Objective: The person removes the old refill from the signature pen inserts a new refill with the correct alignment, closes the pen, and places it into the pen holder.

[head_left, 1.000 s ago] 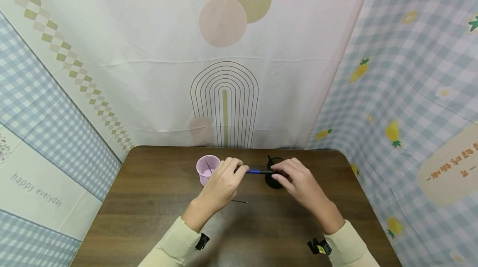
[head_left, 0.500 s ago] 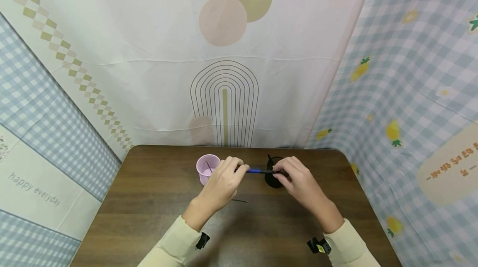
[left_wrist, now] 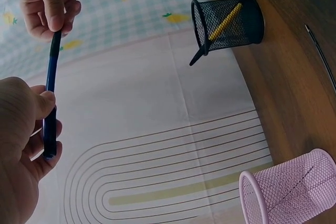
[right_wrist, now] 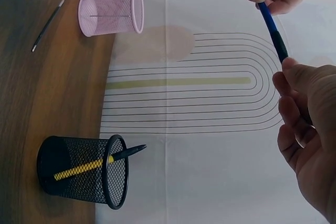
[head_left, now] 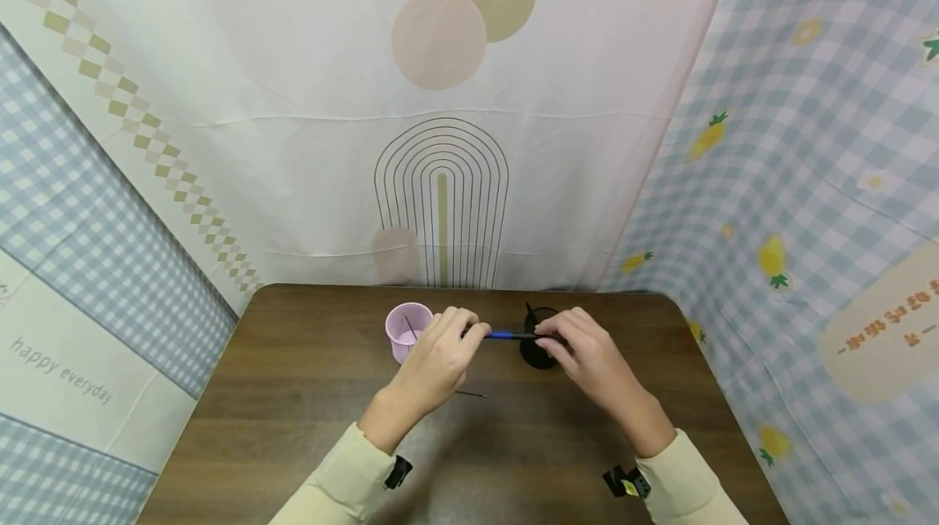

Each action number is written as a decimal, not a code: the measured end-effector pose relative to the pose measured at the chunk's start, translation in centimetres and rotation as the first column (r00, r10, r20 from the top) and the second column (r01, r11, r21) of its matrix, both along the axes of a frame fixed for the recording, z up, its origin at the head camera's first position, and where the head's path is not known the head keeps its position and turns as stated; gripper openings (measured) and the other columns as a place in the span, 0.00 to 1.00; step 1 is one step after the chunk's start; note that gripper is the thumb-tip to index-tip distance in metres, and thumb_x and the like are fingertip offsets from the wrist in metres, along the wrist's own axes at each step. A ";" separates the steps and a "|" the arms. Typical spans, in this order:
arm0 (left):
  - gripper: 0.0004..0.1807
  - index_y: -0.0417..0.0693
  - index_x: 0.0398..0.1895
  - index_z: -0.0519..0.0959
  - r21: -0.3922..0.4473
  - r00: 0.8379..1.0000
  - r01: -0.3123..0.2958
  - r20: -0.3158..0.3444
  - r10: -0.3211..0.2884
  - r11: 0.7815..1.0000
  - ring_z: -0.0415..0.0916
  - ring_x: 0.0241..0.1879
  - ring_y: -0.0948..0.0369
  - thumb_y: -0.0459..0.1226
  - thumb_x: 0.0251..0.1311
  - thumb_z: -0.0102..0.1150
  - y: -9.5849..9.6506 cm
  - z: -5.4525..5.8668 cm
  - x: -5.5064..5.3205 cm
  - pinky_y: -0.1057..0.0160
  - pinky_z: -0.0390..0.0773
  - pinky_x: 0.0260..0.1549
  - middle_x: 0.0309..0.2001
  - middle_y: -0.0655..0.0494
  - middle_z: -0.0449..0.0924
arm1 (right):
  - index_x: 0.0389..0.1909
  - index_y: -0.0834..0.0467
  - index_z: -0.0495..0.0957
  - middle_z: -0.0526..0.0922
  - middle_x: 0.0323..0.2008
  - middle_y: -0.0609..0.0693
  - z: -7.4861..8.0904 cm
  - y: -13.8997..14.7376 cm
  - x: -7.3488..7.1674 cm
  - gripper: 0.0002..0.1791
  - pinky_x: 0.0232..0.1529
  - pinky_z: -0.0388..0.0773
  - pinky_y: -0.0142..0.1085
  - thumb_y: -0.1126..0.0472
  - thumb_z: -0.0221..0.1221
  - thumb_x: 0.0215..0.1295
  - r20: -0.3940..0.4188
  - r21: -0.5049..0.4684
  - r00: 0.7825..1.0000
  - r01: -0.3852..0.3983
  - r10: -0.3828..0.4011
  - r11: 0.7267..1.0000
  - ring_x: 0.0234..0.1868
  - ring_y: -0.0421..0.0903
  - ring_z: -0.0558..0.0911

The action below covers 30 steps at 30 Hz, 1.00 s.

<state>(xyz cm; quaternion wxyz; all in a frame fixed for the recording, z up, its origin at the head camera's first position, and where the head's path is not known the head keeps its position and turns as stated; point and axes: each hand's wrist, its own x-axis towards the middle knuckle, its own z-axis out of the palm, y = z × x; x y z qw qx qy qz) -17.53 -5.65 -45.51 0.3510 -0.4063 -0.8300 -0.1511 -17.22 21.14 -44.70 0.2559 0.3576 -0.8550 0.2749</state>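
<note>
A blue pen with a dark grip section is held level between both hands above the table. My left hand grips the blue barrel, with the thumb laid along it in the left wrist view. At the dark end, my right hand pinches the pen between thumb and fingers, hiding its tip. Behind the left hand stands a pink mesh pen cup with a thin dark stick inside. A black mesh pen cup, partly hidden by the right hand in the head view, contains a yellow-and-black pen.
On the brown wooden table a thin dark pen refill lies in front of the pink cup. Patterned cloths hang behind the table and along both sides.
Both hands stay on the pen in nearly the same place. The right fingertips have shifted slightly on its dark end.
</note>
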 end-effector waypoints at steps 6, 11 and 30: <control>0.18 0.41 0.46 0.80 -0.001 1.000 0.001 -0.014 -0.001 1.000 0.75 0.41 0.55 0.20 0.53 0.58 0.0 0.1 0.0 0.62 0.72 0.32 0.42 0.49 0.78 | 0.42 0.56 0.84 0.85 0.37 0.44 0.0 -0.1 0.1 0.10 0.39 0.72 0.26 0.68 0.70 0.61 0.006 0.013 1.000 0.024 -0.024 1.000 0.39 0.40 0.77; 0.17 0.42 0.46 0.80 -0.001 1.000 0.000 -0.017 0.000 1.000 0.75 0.40 0.55 0.20 0.55 0.57 0.1 0.1 0.1 0.62 0.73 0.32 0.42 0.50 0.78 | 0.40 0.57 0.83 0.85 0.36 0.44 -0.2 -0.2 0.0 0.10 0.36 0.75 0.29 0.70 0.70 0.60 -0.002 0.008 0.999 0.032 -0.032 0.999 0.37 0.38 0.76; 0.15 0.42 0.46 0.81 0.011 1.000 0.005 -0.001 -0.005 1.000 0.75 0.40 0.55 0.21 0.58 0.56 0.2 0.0 0.1 0.62 0.73 0.32 0.42 0.50 0.78 | 0.42 0.58 0.82 0.83 0.41 0.47 -0.4 -0.2 0.0 0.14 0.40 0.77 0.30 0.69 0.73 0.56 0.017 -0.026 1.000 0.003 -0.002 1.000 0.42 0.42 0.79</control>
